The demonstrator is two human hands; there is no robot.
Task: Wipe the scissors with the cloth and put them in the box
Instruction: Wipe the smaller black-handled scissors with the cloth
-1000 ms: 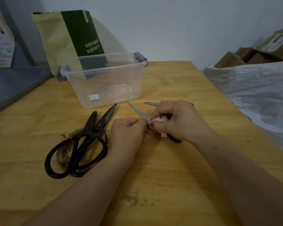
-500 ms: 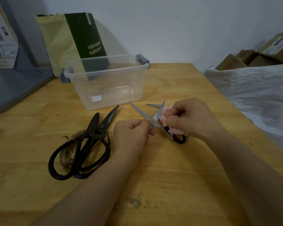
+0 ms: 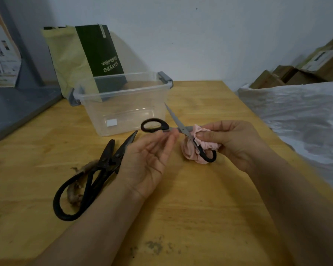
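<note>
Pinching the pink cloth (image 3: pixel 186 152) round one blade, your right hand (image 3: pixel 235 143) carries the small black-handled scissors (image 3: pixel 183 129), spread wide, probably to bare each edge. Your left hand (image 3: pixel 146 158), fingers loose, props a handle. They hang just outside the clear plastic box (image 3: pixel 123 91).

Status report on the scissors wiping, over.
Left hand open, fingertips at small scissors. Right hand pinches cloth round one blade. Large scissors on table; box open-topped, nothing blocking.
</note>
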